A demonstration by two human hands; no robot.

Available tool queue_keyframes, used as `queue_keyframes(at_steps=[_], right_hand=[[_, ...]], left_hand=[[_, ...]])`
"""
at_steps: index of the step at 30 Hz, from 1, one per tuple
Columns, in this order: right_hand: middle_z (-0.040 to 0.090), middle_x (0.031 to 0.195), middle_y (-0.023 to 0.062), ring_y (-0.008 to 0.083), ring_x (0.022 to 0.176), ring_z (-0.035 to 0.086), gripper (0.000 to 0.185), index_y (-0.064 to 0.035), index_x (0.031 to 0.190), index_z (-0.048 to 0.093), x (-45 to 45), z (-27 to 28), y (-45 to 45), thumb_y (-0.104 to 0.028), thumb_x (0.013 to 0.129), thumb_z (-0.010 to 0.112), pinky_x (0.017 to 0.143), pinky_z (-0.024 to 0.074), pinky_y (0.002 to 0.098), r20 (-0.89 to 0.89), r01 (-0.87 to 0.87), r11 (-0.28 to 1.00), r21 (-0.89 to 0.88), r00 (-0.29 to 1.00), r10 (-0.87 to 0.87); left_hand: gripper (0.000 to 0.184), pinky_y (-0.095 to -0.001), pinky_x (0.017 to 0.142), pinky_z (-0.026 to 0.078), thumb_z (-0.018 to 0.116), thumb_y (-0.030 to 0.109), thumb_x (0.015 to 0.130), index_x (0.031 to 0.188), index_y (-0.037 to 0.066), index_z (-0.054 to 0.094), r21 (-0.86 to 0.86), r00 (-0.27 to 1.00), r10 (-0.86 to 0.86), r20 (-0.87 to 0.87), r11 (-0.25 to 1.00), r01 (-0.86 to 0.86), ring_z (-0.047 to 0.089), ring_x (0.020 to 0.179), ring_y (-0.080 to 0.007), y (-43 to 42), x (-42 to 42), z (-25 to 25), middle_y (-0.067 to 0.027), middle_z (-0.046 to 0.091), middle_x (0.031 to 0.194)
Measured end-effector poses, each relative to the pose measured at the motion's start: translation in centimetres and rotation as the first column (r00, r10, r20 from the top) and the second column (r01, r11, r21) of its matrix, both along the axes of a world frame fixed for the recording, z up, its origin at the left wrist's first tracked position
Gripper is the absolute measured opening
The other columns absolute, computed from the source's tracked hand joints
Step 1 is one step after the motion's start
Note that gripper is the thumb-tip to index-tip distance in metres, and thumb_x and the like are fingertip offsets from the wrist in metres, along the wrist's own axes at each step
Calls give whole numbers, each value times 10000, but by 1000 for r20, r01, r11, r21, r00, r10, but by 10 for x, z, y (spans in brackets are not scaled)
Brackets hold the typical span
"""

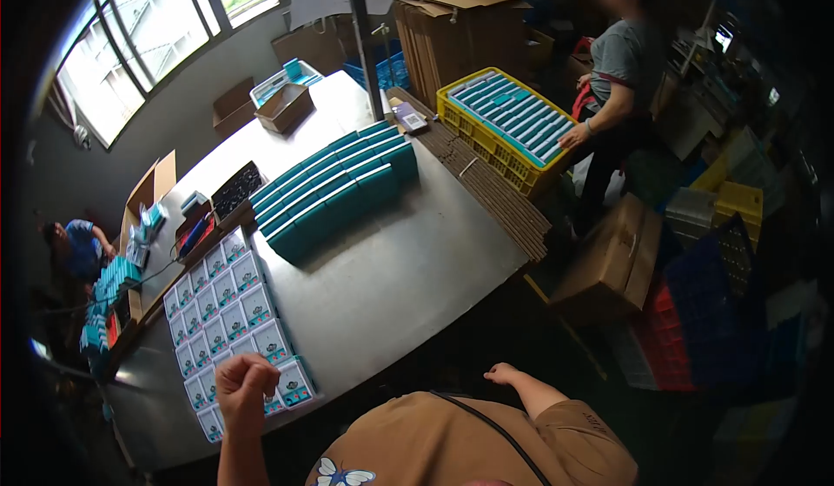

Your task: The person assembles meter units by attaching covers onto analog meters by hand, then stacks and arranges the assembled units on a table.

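My left hand (245, 386) is raised in a closed fist above the near end of a block of small white-framed boxes (228, 299). These boxes lie flat in rows on the metal table, with teal and pink print in their windows. Whether anything is inside the fist is hidden. Out past the table's front edge, my right hand (501, 373) hangs beside my body with its fingers loosely curled and no object visible in it. Farther back on the table, teal boxes (334, 195) stand on edge in several packed rows.
A co-worker (621, 69) at the right touches a yellow crate (486, 152) packed with teal and white boxes. Flattened cardboard (486, 195) lies along the table's right edge. A metal post (365, 47) rises at the back. Another person (78, 247) sits at far left. A carton (608, 260) stands right.
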State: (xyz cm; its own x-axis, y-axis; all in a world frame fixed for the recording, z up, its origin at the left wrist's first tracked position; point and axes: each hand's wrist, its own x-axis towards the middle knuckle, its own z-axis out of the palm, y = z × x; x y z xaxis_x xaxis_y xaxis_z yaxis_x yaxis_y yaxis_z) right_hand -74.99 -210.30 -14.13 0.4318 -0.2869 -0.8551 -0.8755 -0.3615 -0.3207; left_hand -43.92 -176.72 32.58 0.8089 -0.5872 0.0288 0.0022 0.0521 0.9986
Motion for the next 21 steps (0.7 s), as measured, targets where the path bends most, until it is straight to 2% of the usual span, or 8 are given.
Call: queue_keyframes(at_steps=[1, 2, 4, 6, 10, 13, 19, 21], right_hand=[[702, 1031, 110, 227, 977, 656, 454, -35, 1157, 666, 2, -7, -11, -408, 902, 613, 843, 506, 366, -3, 14, 1000, -2, 1000, -14], [699, 1048, 119, 222, 987, 654, 455, -31, 1164, 662, 4, -10, -21, -400, 900, 620, 841, 508, 365, -7, 27, 1000, -5, 1000, -27], [696, 1051, 138, 215, 983, 654, 478, -14, 1196, 635, 20, -5, -35, -389, 899, 626, 829, 512, 350, 44, 59, 998, 32, 997, -60], [696, 1033, 146, 209, 954, 658, 500, 9, 1219, 608, 43, 7, -34, -376, 901, 630, 810, 516, 339, 115, 108, 992, 58, 987, -114], [691, 925, 118, 196, 770, 661, 462, 70, 1209, 574, 75, -7, -20, -284, 920, 636, 724, 526, 341, 332, 204, 966, 161, 910, -247], [698, 916, 123, 176, 766, 657, 415, 59, 1141, 626, 82, -2, -3, -277, 899, 647, 690, 528, 311, 354, 224, 938, 265, 882, -311], [697, 925, 115, 166, 779, 657, 372, 39, 1142, 635, 53, 27, 20, -252, 910, 642, 702, 532, 297, 219, 306, 940, 153, 917, -334], [690, 898, 85, 146, 743, 631, 357, 18, 1137, 644, 36, 31, 30, -258, 911, 641, 695, 521, 286, 173, 411, 905, 107, 889, -424]], left_hand=[[438, -273, 529, 419, 508, 320, 999, 813, -47, 659, -190, 978, -126, 167, 969, 158, 501, 529, -134, -22, -5, 36, -92, 591, 627], [679, -317, 543, 444, 341, 513, 1017, 846, -58, 665, -204, 918, -216, 332, 934, 293, 541, 565, -182, -37, -11, 68, -143, 605, 684], [822, -318, 617, 524, 171, 597, 1002, 910, -47, 675, -427, 856, -232, 461, 788, 444, 607, 637, -235, -80, -42, 119, -209, 631, 884], [787, -317, 625, 520, 204, 588, 990, 920, -42, 671, -437, 741, -298, 602, 653, 618, 605, 649, -233, -103, -54, 140, -203, 629, 889], [719, -314, 642, 513, 271, 570, 968, 940, -34, 662, -402, 682, -273, 679, 638, 657, 600, 673, -229, -92, -41, 158, -190, 626, 901], [672, -312, 654, 507, 322, 556, 952, 955, -27, 656, -370, 667, -280, 690, 656, 658, 597, 691, -225, -69, -33, 157, -181, 623, 909], [590, -308, 679, 496, 422, 529, 918, 984, -14, 644, -357, 651, -257, 714, 667, 654, 590, 727, -219, -1, -16, 151, -162, 617, 926], [567, -307, 687, 492, 456, 520, 907, 994, -9, 640, -368, 653, -250, 715, 660, 655, 587, 739, -217, 28, -9, 149, -156, 615, 932]])
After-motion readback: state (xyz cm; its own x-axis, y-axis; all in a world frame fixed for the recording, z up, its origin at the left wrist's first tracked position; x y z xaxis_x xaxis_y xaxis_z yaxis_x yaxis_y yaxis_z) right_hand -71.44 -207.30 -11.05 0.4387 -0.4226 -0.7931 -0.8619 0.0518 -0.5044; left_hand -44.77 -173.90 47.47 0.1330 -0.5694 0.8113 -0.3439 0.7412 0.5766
